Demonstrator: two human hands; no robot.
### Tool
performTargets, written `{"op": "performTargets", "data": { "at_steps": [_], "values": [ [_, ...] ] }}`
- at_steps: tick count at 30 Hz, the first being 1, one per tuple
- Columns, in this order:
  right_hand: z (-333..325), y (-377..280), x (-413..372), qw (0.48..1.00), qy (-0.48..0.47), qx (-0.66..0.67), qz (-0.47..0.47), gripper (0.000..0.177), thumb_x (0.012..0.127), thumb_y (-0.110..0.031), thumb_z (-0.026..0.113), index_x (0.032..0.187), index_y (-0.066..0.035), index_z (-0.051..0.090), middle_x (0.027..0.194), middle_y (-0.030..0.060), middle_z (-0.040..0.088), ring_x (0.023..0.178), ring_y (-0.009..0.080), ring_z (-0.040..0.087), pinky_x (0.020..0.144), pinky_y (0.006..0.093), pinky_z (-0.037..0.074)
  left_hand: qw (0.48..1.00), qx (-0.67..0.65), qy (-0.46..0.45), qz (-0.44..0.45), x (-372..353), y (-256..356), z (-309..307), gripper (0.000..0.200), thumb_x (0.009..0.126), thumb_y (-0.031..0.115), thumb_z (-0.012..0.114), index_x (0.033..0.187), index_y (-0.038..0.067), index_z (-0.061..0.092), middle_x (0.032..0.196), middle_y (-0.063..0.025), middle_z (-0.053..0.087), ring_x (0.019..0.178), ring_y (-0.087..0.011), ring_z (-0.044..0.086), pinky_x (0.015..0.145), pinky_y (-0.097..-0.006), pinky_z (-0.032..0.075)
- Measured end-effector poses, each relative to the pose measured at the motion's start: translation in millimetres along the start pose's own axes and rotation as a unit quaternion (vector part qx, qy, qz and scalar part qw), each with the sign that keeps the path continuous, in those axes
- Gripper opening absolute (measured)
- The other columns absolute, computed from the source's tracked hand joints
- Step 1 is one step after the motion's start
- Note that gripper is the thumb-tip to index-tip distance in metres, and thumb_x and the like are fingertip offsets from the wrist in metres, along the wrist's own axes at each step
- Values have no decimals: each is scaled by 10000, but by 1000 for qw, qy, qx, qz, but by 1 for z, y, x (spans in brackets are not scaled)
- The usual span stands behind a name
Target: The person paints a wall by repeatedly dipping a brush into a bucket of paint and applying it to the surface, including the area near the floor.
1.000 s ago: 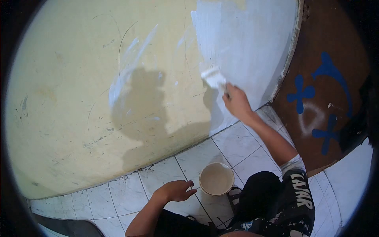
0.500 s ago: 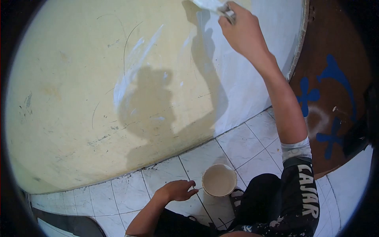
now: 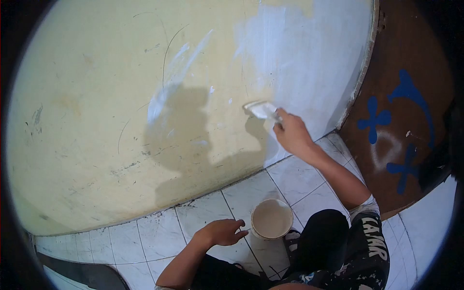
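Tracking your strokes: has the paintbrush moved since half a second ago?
Yes: the paintbrush has come down the wall, closer to the floor tiles.

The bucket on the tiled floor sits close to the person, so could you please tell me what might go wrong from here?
The open bucket could tip if the sandaled foot or the left hand, both close to it, bumps it. The brush in the right hand might drip onto the uncovered tiles.
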State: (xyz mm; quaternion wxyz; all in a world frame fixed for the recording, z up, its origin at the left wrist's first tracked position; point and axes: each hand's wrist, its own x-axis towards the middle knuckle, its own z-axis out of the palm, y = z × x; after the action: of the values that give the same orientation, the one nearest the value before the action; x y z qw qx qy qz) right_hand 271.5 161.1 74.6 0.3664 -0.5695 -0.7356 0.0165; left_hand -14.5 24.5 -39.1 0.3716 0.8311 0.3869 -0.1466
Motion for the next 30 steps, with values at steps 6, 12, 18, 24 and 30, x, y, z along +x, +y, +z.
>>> {"op": "performTargets", "data": {
  "at_steps": [6, 12, 18, 24, 30],
  "values": [
    [-86, -48, 65, 981, 179, -49, -48, 361, 892, -132, 643, 1220, 13, 596, 954, 300, 670, 920, 479, 653, 822, 532, 523, 1000, 4, 3, -14, -7, 4, 0, 541, 1061, 499, 466, 1394, 81, 547, 1194, -237, 677, 1128, -408, 643, 975, -472, 504],
    [-69, -36, 103, 975, 199, -6, -99, 313, 919, -130, 614, 1201, 5, 589, 904, 297, 660, 877, 485, 651, 767, 545, 530, 999, 0, -2, -42, -12, 12, -7, 544, 1056, 502, 476, 1395, 82, 546, 1188, -232, 678, 1120, -402, 648, 966, -466, 512],
    [68, 50, -1, 996, 81, -43, -2, 350, 903, -96, 627, 1242, -23, 579, 891, 267, 629, 823, 470, 648, 725, 563, 524, 999, 7, 1, -34, -5, 8, -4, 534, 1056, 497, 477, 1392, 87, 549, 1188, -234, 674, 1107, -403, 652, 963, -471, 513],
    [96, 110, -63, 988, -112, -55, 93, 288, 878, -116, 647, 1140, -8, 593, 854, 280, 667, 835, 480, 665, 748, 560, 526, 1000, 14, -3, -28, -2, 20, -9, 504, 1058, 468, 454, 1336, 62, 563, 1171, -227, 677, 1108, -417, 646, 950, -497, 513],
    [-17, 60, 51, 995, 32, -85, 40, 255, 869, -152, 684, 1087, -23, 651, 807, 266, 665, 800, 457, 670, 721, 494, 531, 999, 12, -1, -35, 1, 16, -6, 505, 1057, 478, 456, 1344, 77, 565, 1197, -213, 675, 1127, -405, 645, 968, -485, 512]
  ]
}}
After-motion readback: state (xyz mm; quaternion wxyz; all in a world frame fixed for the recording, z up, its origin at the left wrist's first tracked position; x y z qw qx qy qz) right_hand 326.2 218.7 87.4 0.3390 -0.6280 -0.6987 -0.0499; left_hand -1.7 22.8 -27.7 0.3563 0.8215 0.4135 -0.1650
